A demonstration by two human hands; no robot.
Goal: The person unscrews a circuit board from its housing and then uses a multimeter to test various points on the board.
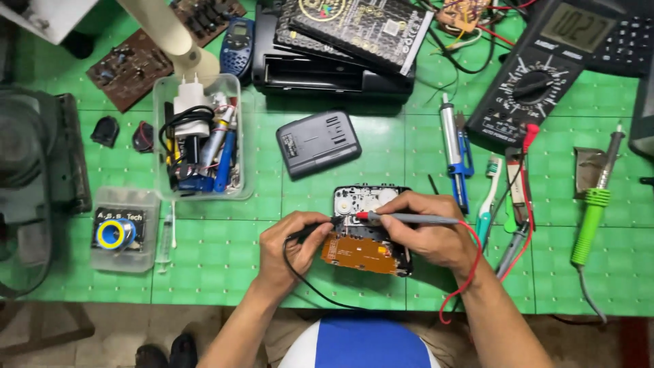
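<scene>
R hand (pixel 432 235) grip pinches red probe (pixel 409 218); L hand (pixel 289 245) grip holds black probe (pixel 310 232). Tips meet orange circuit board (pixel 357 252) btwn both grips, on green bench (pixel 381 146).

opened device (pixel 368 228) w/ orange pcb, flat on table; red probe (pixel 409 218), black probe (pixel 310 232) touching it.

Green-handled soldering iron (pixel 591 221), toothbrush (pixel 488 197), clear tool-filled tub (pixel 201 140).
</scene>
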